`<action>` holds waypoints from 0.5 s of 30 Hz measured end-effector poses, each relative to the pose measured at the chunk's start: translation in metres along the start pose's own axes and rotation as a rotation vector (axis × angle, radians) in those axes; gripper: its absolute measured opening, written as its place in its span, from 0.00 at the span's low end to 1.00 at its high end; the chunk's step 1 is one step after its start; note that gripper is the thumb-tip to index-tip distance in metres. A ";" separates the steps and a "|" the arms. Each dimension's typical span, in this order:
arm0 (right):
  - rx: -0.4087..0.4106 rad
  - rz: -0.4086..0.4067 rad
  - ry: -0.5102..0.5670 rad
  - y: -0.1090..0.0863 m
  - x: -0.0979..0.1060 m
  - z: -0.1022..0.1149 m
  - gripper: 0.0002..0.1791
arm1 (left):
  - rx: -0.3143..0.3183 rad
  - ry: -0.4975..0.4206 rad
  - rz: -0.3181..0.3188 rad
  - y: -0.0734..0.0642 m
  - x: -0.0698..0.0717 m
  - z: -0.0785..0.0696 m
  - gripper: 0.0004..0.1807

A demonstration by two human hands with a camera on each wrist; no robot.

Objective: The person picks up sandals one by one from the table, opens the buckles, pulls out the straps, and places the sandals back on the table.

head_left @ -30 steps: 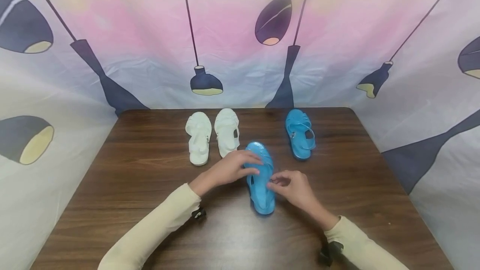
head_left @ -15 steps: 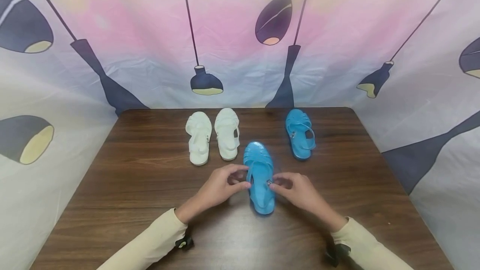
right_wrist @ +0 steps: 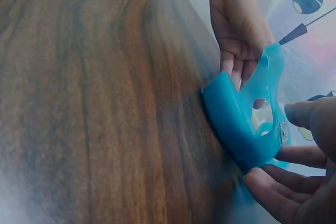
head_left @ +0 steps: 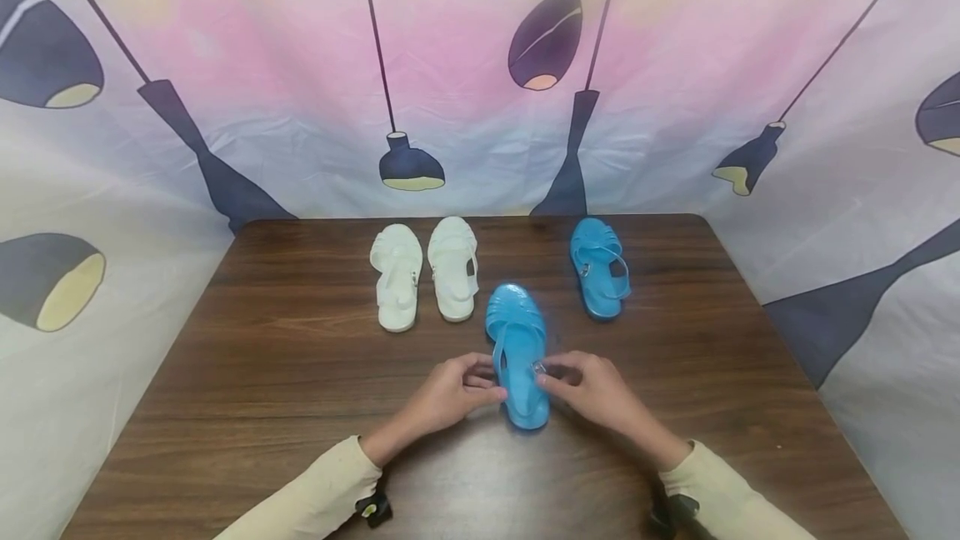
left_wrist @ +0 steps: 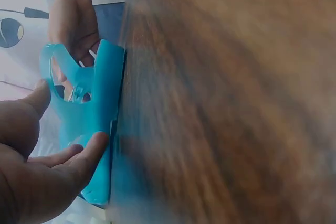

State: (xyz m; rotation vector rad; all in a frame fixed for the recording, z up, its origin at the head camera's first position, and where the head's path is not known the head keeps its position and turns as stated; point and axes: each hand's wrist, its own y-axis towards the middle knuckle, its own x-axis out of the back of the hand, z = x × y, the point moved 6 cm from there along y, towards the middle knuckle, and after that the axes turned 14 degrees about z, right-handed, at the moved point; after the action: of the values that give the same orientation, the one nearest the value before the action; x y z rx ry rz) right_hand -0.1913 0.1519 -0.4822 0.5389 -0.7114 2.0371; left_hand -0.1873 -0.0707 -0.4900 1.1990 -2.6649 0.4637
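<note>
A blue jelly sandal (head_left: 517, 348) lies on the table, toe pointing away, its strap and metal buckle (right_wrist: 284, 134) upright. At its left side my left hand (head_left: 446, 394) touches it: the thumb is at the heel strap and the fingertips (left_wrist: 97, 141) rest against the sole's side. My right hand (head_left: 592, 382) is on the right side by the buckle. Its fingertips (right_wrist: 255, 176) touch the lower side of the sandal, while the thumb is close to the strap. Fingers of both hands are fairly straight and spread.
Two white sandals (head_left: 397, 277) stand side by side at the back left of the brown wooden table (head_left: 300, 373). Another blue sandal (head_left: 600, 269) lies at the back right. A cloth printed with lamps (head_left: 480, 90) hangs behind the table.
My left hand has come off the top of the blue sandal and moved down its left side toward the heel. The strap now stands up into view. The right hand has shifted slightly.
</note>
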 end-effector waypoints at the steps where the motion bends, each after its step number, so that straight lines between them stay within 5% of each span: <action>1: 0.003 0.003 0.001 0.000 0.000 0.000 0.22 | 0.002 -0.008 0.009 0.001 -0.001 0.000 0.32; 10: 0.002 0.032 0.026 0.001 -0.006 0.001 0.24 | 0.021 -0.066 0.082 0.007 -0.006 -0.001 0.31; 15: 0.033 0.012 0.046 0.003 -0.007 0.000 0.24 | -0.020 -0.095 0.107 0.010 -0.009 -0.006 0.30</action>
State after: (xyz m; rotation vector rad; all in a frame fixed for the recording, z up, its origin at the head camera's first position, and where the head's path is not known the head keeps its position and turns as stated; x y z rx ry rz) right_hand -0.1903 0.1466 -0.4872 0.5060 -0.6565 2.0686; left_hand -0.1885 -0.0560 -0.4896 1.1038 -2.8181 0.4043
